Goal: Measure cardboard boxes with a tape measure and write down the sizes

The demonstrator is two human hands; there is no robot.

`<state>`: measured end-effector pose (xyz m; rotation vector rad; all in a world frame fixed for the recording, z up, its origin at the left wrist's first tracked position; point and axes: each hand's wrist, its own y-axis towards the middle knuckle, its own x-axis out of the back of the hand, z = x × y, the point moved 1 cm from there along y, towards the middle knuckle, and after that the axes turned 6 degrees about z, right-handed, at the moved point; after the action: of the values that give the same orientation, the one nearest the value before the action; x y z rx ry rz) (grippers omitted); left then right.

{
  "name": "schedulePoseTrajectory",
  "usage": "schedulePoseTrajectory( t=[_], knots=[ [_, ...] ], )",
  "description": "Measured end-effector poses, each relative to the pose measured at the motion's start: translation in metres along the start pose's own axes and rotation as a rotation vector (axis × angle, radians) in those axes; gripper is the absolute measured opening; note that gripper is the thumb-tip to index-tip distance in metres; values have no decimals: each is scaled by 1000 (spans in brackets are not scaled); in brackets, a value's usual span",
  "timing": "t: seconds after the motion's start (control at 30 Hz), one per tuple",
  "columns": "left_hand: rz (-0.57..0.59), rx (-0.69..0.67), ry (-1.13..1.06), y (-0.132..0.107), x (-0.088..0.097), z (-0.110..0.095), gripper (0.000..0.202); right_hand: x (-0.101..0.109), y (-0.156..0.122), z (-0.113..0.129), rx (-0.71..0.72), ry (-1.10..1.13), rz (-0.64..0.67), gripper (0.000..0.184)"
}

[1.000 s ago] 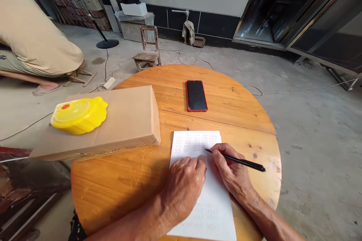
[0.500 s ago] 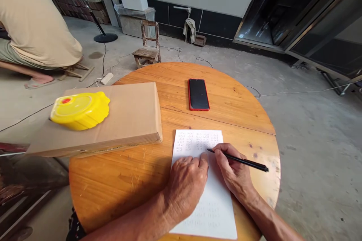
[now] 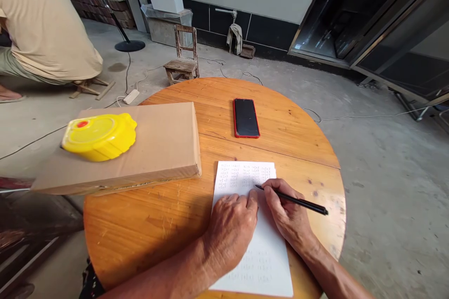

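A black pen point(image 3: 294, 200) is pinched in my right hand point(image 3: 288, 210), its tip at the handwritten rows on a white sheet of paper point(image 3: 268, 243). Several columns of small writing fill the top of the sheet, and fainter marks show near its bottom. My left hand point(image 3: 234, 222) lies palm down on the paper's left part, holding nothing, its index finger pointing towards the pen tip and the other fingers loosely bent. Its palm side is hidden. Beyond the sheet, a phone with a red case point(image 3: 246, 118) lies face up on the round wooden table point(image 3: 157, 229).
A cardboard box point(image 3: 164, 135) at the table's left bears a yellow plastic case point(image 3: 100, 136) with a red button. Past the table stand a small wooden chair point(image 3: 182, 58) and a microphone-like stand point(image 3: 129, 46). Another person point(image 3: 52, 28) sits bent over at the far left.
The pen's rear end has shifted slightly left and down, with its tip still at the writing. My left hand stays in place. The other person's foot has moved left.
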<state>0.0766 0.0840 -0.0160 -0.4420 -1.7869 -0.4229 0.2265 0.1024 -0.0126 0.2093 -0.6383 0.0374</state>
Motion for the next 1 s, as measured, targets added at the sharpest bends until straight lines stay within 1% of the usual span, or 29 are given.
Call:
schedulePoseTrajectory(
  t=[0.47,0.73,1.0],
  knots=[
    [-8,-7,-5,0,1,0,29,0,-1,1,-13,8,1,15],
    [-30,-12,-47,-1,1,1,26,-1,0,1,12,-37,14,14],
    [-35,2,-70,-1,1,1,17,-2,0,0,9,-61,44,13]
  ],
)
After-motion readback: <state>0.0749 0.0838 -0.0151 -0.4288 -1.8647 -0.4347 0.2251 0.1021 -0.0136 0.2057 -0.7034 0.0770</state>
